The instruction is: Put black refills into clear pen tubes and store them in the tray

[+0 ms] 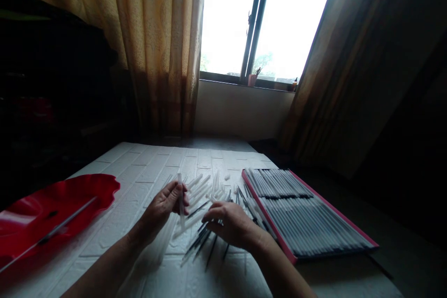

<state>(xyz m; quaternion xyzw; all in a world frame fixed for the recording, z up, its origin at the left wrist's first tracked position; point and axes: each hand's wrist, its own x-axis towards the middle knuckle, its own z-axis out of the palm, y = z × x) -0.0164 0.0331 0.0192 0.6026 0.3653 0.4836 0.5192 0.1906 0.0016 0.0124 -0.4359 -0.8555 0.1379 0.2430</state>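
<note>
My left hand (171,199) pinches a translucent tube (180,205), held nearly upright over the white table. To its right, my right hand (226,221) is bent over a loose pile of dark thin rods (200,240), its fingers curled; whatever lies between its fingertips is too small to make out. More clear tubes (200,188) are scattered behind and between the hands. At the right lies a pink-edged box (293,253) with two rows of filled grey tubes (314,223) side by side.
A red scalloped tray (87,186) with a long thin rod (70,219) across it is at the left. The white brick-patterned table (139,172) reaches back towards a curtain (160,56) and window. A pink cup (252,80) stands on the sill.
</note>
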